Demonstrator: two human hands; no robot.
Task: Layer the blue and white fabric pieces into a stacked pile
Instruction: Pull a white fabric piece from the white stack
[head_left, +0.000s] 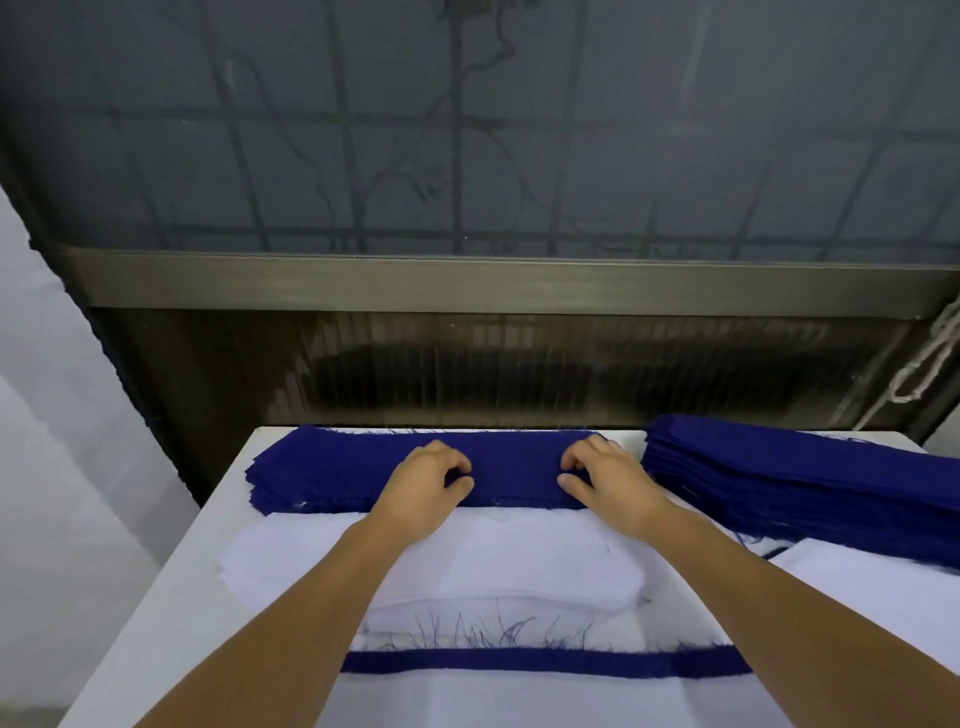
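While both hands curled on the far blue fabric stack, left hand pinching it, right hand too, white fabric pile just nearer, taller blue stack off right.

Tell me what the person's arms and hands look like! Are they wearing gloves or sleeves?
No gloves and no sleeves in view. Both forearms are bare from the bottom edge of the picture up to the wrists. The left hand and right hand are bare too. I can see no rings, watch or bracelets on them.
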